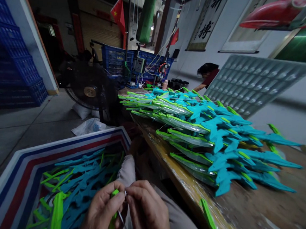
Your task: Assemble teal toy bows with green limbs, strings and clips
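Lime-green plastic piece [112, 227], narrow and smooth, is sitting low in the centre of the view, above the wearer's lap, partly hidden by fingers. The left hand [102, 209] is clamping it between thumb and curled fingers. The right hand [149, 211] is meeting the left at the fingertips, its thumb and fingers bunching around a tiny pale bit; whether they are gripping it, one cannot tell. A thin whitish cord [121, 219] is slanting down from below the left thumb.

To the left, a striped bin [32, 165] with smooth white, blue and red walls is holding jumbled flat turquoise parts [84, 183], angular and matte, with lime-green strips [57, 211] lying among them. To the right, a brown worktable [289, 196], its edge glossy, is bearing a layered heap of turquoise pointed shapes [220, 181]. Curved green-edged pieces [189, 124] with clear, shiny film are fanning along the heap's near side, thin strings stretching between them. One lone green strip [210, 223] is resting at the table's near edge.

Behind the heap, a translucent panel [253, 83] with rows of moulded hollows is leaning, and a person in a dark red top [211, 76] is bending beside it.
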